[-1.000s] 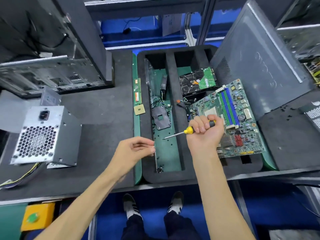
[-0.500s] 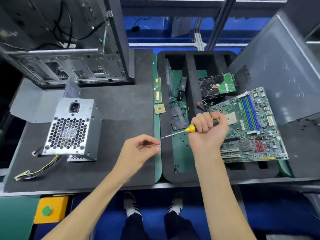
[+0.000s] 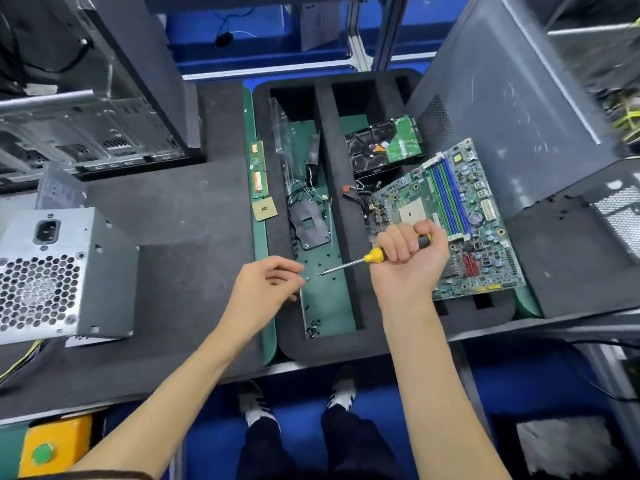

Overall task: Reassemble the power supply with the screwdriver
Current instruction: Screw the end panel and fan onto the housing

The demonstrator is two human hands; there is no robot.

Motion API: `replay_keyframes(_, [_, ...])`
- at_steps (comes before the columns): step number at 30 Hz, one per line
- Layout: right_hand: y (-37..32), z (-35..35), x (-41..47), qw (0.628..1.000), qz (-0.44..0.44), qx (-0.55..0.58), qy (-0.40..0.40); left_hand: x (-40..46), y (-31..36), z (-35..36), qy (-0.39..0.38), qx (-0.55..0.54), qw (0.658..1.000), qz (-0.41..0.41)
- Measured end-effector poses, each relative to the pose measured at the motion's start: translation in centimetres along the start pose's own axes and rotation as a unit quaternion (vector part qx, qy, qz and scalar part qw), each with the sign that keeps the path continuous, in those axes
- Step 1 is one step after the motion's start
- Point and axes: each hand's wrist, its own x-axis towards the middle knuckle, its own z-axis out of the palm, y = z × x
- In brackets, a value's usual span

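- Yellow marks the collar of the screwdriver (image 3: 372, 255), which the right hand (image 3: 408, 261) grips in a closed fist, with the thin shaft pointing left over the foam tray (image 3: 323, 140).
- Left hand (image 3: 268, 284), just left of the screwdriver tip, has its thumb and fingertips drawn together as if pinching a screw; anything held there is too small to make out.
- Power supply (image 3: 59, 271), a grey metal box with a honeycomb grille, sits on the dark mat well to the left of the tray, with both hands away from it.
- To do the step well, I judge the screw should be seated on the tip before the hands carry it across, as a loose one would drop among the small black screws (image 3: 312, 329) at the near end of the tray.
- Right of the tray's middle slot lies a motherboard (image 3: 460, 220), with a hard drive (image 3: 382, 147) behind it.
- Left of the tray's slots lie a memory stick (image 3: 259, 173) and a processor chip (image 3: 265, 209).
- Behind the power supply stands an open computer case (image 3: 86, 109); nothing appears to block the way across the mat.
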Motion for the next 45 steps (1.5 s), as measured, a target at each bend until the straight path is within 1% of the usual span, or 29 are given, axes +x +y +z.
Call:
replay_keyframes(2, [-0.9,-0.3,0.5,1.0,-0.003,-0.001,0.004,1.1,-0.1,1.0,0.026,0.006,0.999,-0.024])
replay_keyframes(3, [-1.2,-0.4,0.8,1.0,-0.005,-0.006,0.006,1.6,-0.3,1.5,0.025,0.045,0.998,-0.02])
replay_keyframes(4, [-1.6,-0.4,1.1,1.0,-0.006,-0.011,0.009,2.0,-0.6,2.2,0.012,0.109,0.994,-0.008])
replay_keyframes(5, [-1.9,-0.5,1.5,1.0,-0.006,-0.017,0.013,2.2,-0.9,2.8,-0.005,0.201,0.979,0.018])
replay_keyframes(6, [-2.2,-0.5,1.9,1.0,-0.007,-0.024,0.016,2.4,-1.1,3.5,-0.019,0.319,0.946,0.061])
replay_keyframes(7, [-2.4,-0.4,2.3,0.999,-0.006,-0.032,0.02,2.6,-1.3,4.3,-0.029,0.445,0.887,0.116])
replay_keyframes(8, [-2.5,-0.3,2.6,0.999,-0.005,-0.039,0.022,2.7,-1.4,5.2,-0.051,0.558,0.813,0.155])
replay_keyframes(9, [-2.6,-0.2,2.9,0.999,-0.002,-0.044,0.023,2.9,-1.4,6.2,-0.082,0.642,0.744,0.165])
replay_keyframes(10, [-2.7,-0.1,3.2,0.999,0.001,-0.046,0.023,3.2,-1.5,7.2,-0.113,0.697,0.691,0.155])
replay_keyframes(11, [-2.9,0.0,3.5,0.999,0.004,-0.048,0.022,3.6,-1.6,8.1,-0.142,0.73,0.654,0.137])
replay_keyframes(12, [-3.0,0.1,3.7,0.999,0.007,-0.05,0.019,4.0,-1.8,8.8,-0.166,0.753,0.627,0.113])
replay_keyframes(14, [-3.2,0.3,4.1,0.998,0.012,-0.057,0.013,4.7,-2.1,9.8,-0.188,0.784,0.587,0.076])
replay_keyframes(16, [-3.5,0.4,4.6,0.998,0.013,-0.066,0.012,5.3,-2.5,10.5,-0.198,0.799,0.564,0.061])
replay_keyframes(20, [-3.9,0.3,5.4,0.997,0.022,-0.066,0.017,6.1,-2.9,11.1,-0.213,0.807,0.548,0.052])
replay_keyframes(22, [-4.0,0.3,5.7,0.997,0.029,-0.064,0.018,6.5,-3.0,11.0,-0.217,0.804,0.551,0.054])
replay_keyframes(23, [-4.0,0.4,5.8,0.997,0.031,-0.063,0.018,6.6,-2.8,10.8,-0.215,0.795,0.564,0.056])
replay_keyframes(24, [-4.1,0.5,6.0,0.997,0.034,-0.06,0.018,6.7,-2.5,10.7,-0.205,0.78,0.588,0.061])
replay_keyframes(25, [-4.1,0.6,6.1,0.998,0.037,-0.056,0.019,6.7,-2.0,10.3,-0.186,0.757,0.622,0.072])
replay_keyframes(27, [-4.1,0.9,6.4,0.998,0.045,-0.044,0.022,6.5,-0.8,9.3,-0.119,0.684,0.712,0.104])
replay_keyframes(28, [-4.1,1.0,6.5,0.998,0.049,-0.035,0.024,6.4,-0.3,8.6,-0.077,0.615,0.777,0.11])
replay_keyframes(29, [-4.0,1.2,6.5,0.998,0.052,-0.027,0.025,6.3,0.5,7.8,-0.04,0.517,0.849,0.097])
replay_keyframes(30, [-3.9,1.5,6.5,0.998,0.054,-0.02,0.025,6.1,1.3,6.9,-0.011,0.403,0.912,0.07])
replay_keyframes(31, [-3.7,1.7,6.5,0.998,0.057,-0.015,0.024,5.8,2.2,6.0,0.014,0.299,0.953,0.045])
replay_keyframes(32, [-3.5,2.0,6.4,0.998,0.062,-0.009,0.022,5.5,2.9,5.1,0.037,0.212,0.976,0.027])
replay_keyframes(34, [-2.8,2.6,6.2,0.997,0.072,-0.001,0.016,4.6,4.2,3.5,0.063,0.047,0.997,-0.012])
replay_keyframes(36, [-1.9,3.4,5.7,0.997,0.078,0.005,0.004,3.5,5.3,2.1,0.072,-0.099,0.992,-0.038])
replay_keyframes(38, [-0.8,4.2,4.9,0.996,0.084,0.009,-0.009,2.3,5.9,0.7,0.06,-0.205,0.976,-0.045])
replay_keyframes(41, [1.2,5.3,3.4,0.996,0.087,0.009,-0.025,0.7,6.3,-1.5,0.023,-0.286,0.958,-0.031])
replay_keyframes(45, [3.9,6.6,1.2,0.996,0.077,0.006,-0.047,-0.9,6.0,-4.5,0.01,-0.303,0.953,-0.01])
